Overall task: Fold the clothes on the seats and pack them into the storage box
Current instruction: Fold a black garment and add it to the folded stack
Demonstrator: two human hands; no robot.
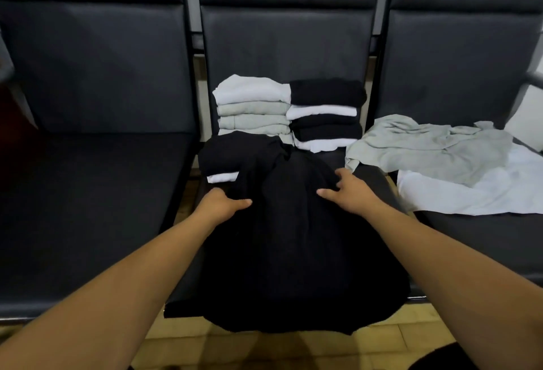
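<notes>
Black shirt (293, 237) overhung seat (379, 178) edge. Left hand (219, 203) gripped its side; right hand (349, 190) lay spread, pressing. We judged: smooth creases first, fold square.

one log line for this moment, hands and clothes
phase: folding | left hand: on black garment, grip unclear | right hand: spread open on it | folded stacks: behind | unfolded clothes: right seat
</notes>
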